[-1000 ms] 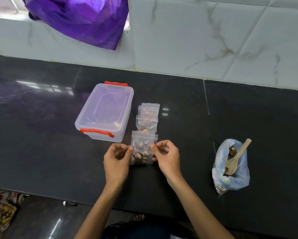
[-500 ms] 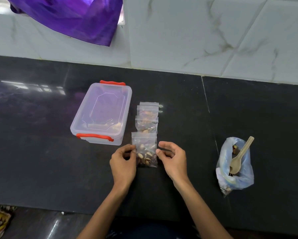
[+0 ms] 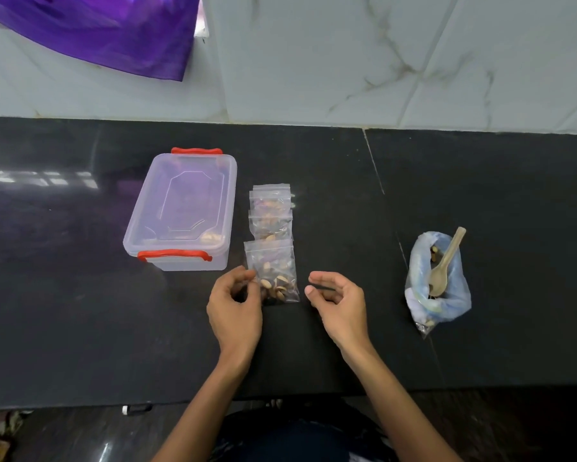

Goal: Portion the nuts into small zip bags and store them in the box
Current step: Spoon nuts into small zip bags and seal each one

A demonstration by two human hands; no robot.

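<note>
Countertop (image 3: 80, 328) of black polished stone is carrying everything, one slab running beneath a wall of pale marbled tiles (image 3: 347, 61), where one purple cloth (image 3: 97, 31) is hanging at the upper left. One clear plastic box (image 3: 183, 208) with two red latch handles is sitting left of centre with its lid on, and a few nuts are showing through its near right corner. One large plastic bag of nuts (image 3: 439, 288) is lying open well to the right, with one wooden spoon (image 3: 445, 265) standing tilted in its mouth. Three small zip bags are lying in a column just right of the box, overlapping one another: the far zip bag (image 3: 271, 199), the middle zip bag (image 3: 271, 225) and the near zip bag (image 3: 273, 271), each holding nuts. Two bare hands are reaching in from below. The left hand (image 3: 235, 308) is touching the near zip bag's left edge with curled fingers, seemingly pinching it. The right hand (image 3: 339, 303) is hovering just right of that bag, apart from it, fingers loosely curled and holding nothing.
</note>
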